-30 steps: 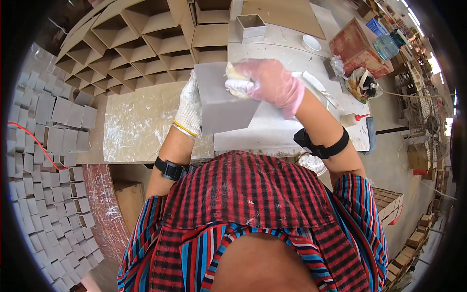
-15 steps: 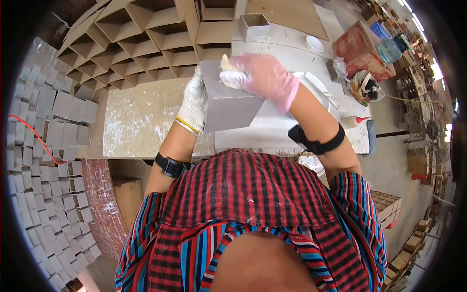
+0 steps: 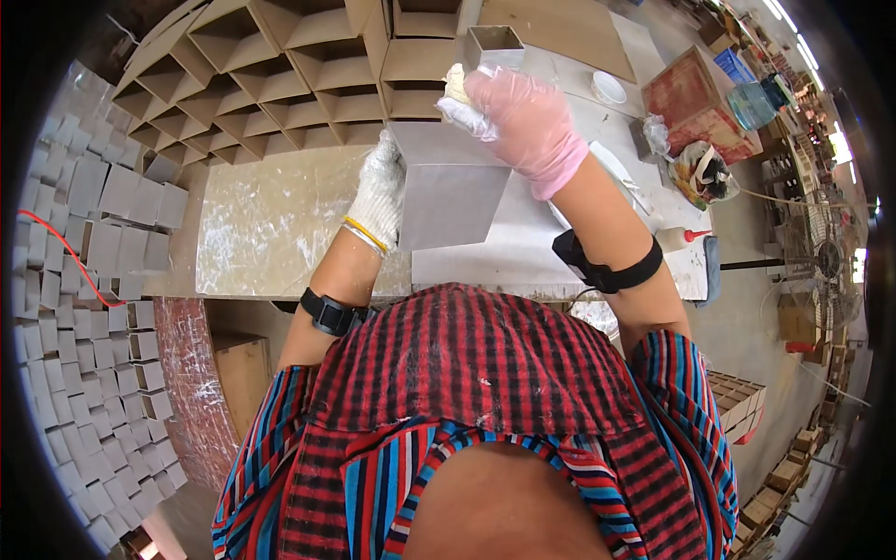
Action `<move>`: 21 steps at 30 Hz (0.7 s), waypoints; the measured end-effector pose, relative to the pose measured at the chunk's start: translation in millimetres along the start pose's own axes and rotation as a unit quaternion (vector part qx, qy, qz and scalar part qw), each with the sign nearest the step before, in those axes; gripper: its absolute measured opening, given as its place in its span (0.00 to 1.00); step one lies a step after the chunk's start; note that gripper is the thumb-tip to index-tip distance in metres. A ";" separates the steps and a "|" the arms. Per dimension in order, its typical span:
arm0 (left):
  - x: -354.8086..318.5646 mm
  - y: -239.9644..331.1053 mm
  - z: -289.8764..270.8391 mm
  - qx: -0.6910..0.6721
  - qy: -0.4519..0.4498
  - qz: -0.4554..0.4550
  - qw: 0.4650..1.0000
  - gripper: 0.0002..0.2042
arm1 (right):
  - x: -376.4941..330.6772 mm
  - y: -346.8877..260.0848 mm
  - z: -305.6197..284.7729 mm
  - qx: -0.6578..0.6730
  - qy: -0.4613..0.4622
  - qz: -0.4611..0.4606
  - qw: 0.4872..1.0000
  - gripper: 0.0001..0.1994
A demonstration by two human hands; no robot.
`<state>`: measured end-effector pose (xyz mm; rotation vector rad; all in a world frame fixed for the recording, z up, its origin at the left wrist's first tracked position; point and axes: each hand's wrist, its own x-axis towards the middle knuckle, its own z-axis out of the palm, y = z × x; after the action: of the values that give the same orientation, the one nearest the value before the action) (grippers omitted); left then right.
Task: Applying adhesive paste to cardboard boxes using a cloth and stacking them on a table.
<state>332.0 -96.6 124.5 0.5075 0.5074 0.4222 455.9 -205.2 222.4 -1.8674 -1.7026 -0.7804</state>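
Note:
A grey box point(image 3: 455, 203) is held up over the workbench, tilted so that two of its faces show. My left hand point(image 3: 378, 182), in a white knit glove, is closed on the box's left side; its fingers are partly hidden by the box. In a pink plastic glove, my right hand point(image 3: 532, 121) is closed round a crumpled cream-and-white wad point(image 3: 455, 84), perhaps cloth or sponge. The wad is at the far edge of the box's upper face. Whether it touches the box, I cannot tell.
Open brown cardboard boxes point(image 3: 308, 65) are stacked behind the workbench point(image 3: 280, 224). A small open grey box point(image 3: 495, 45) and a white tub point(image 3: 608, 88) stand beyond my hands. At right are a red-tipped bottle point(image 3: 674, 237) and a red box point(image 3: 695, 103). Grey boxes point(image 3: 103, 373) pile up at left.
My right hand has moved away from me and slightly right with the wad, from the middle of the box's upper face to its far edge. My left hand and the box have barely shifted.

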 end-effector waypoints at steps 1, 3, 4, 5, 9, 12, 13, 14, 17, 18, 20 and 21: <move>3.8 0.0 -2.1 -0.006 -0.022 0.003 1.000 0.27 | 0.4 -1.7 -0.6 0.015 -0.024 -0.060 0.998 0.12; 13.0 6.4 -5.6 0.036 -0.010 -0.009 0.999 0.26 | -0.7 -7.7 -0.7 0.000 -0.036 -0.124 0.992 0.11; 14.9 7.0 -6.7 0.070 0.018 -0.006 0.997 0.26 | -1.5 -10.8 0.0 0.011 -0.021 -0.177 0.984 0.11; 15.1 6.4 -7.1 0.044 -0.012 -0.012 0.999 0.26 | -2.2 -13.0 0.8 0.006 -0.030 -0.209 0.977 0.11; 1.6 0.9 0.9 0.022 0.023 0.004 0.999 0.27 | -2.1 -5.7 3.2 -0.069 -0.057 -0.167 0.982 0.11; -14.2 2.2 10.8 0.017 0.025 0.016 0.999 0.27 | -6.9 14.2 1.8 0.009 0.070 0.013 0.997 0.12; -18.2 4.4 13.3 0.009 0.032 0.004 0.999 0.25 | -11.2 20.0 1.2 0.113 -0.004 0.028 0.993 0.12; -21.7 6.5 15.0 -0.003 0.019 -0.002 1.000 0.24 | -16.4 24.5 1.0 0.209 -0.053 0.078 0.973 0.13; -27.2 9.7 15.6 0.021 -0.009 0.008 1.000 0.25 | -30.2 31.1 3.2 0.317 -0.164 0.087 0.930 0.17; -27.8 10.1 14.8 0.024 -0.034 0.006 0.999 0.27 | -32.6 32.4 4.3 0.291 -0.192 0.047 0.936 0.18; -28.6 9.6 12.1 0.007 -0.075 -0.016 0.997 0.24 | -33.9 35.0 5.5 0.248 -0.264 0.008 0.932 0.20; -28.4 8.8 11.1 -0.006 -0.071 -0.032 0.997 0.23 | -33.2 36.3 5.3 0.186 -0.219 0.046 0.957 0.20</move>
<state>313.3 -107.6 147.7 0.5040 0.3824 0.3257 490.6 -228.9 196.2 -1.9172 -1.8414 0.0105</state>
